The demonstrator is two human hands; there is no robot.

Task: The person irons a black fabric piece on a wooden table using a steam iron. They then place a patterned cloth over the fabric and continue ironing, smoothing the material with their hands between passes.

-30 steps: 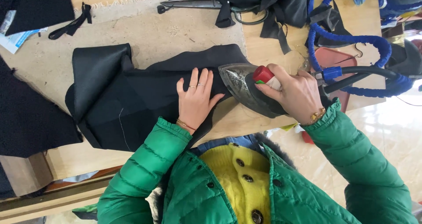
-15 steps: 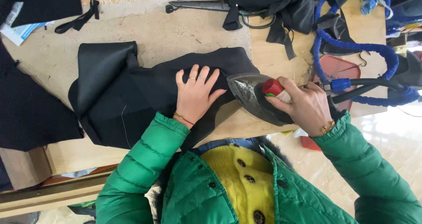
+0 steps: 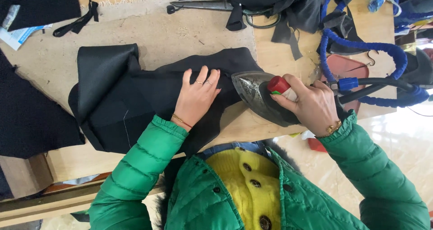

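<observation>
Since a second ago the iron (image 3: 264,97) has slid a little along the black cloth (image 3: 135,99), its tip now just beside the left hand (image 3: 196,97), and that hand's fingers have drawn closer together; by this the pressing looks to be working along the cloth toward the hand. The left hand lies open and flat on the cloth, palm down, holding it against the table (image 3: 180,29). The right hand (image 3: 311,106) is closed around the iron's handle, thumb by the red knob (image 3: 278,84). A blue hose (image 3: 370,47) loops beyond the iron, and scissors (image 3: 198,5) lie farther off, well apart from the cloth
</observation>
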